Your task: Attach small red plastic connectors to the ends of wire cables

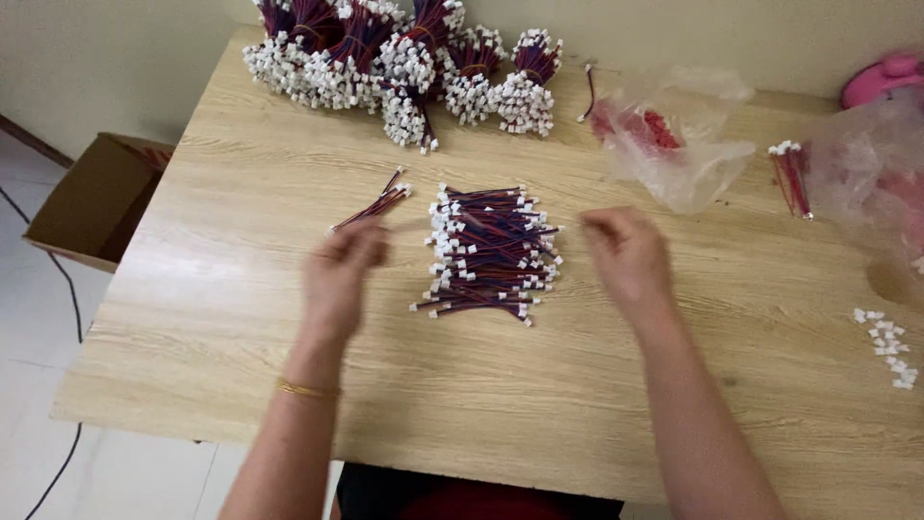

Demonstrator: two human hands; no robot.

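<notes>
My left hand (339, 274) hovers over the wooden table (241, 289), fingers closed on a few thin red-and-dark wires with white plugs (377, 205) that stick out up and to the right. Just right of it lies a flat pile of the same short wires (489, 252), laid side by side with white plugs at both ends. My right hand (626, 255) is on the pile's right side, fingers curled and blurred; whether it holds anything is not clear. A gold bangle (306, 390) sits on my left wrist.
Several tied bundles of wires with white plugs (404, 63) lie along the far edge. A clear plastic bag with red parts (674, 135) and another bag (871, 164) sit at the right. Loose white plugs (887, 347) lie near the right edge. A cardboard box (96, 197) stands on the floor at left.
</notes>
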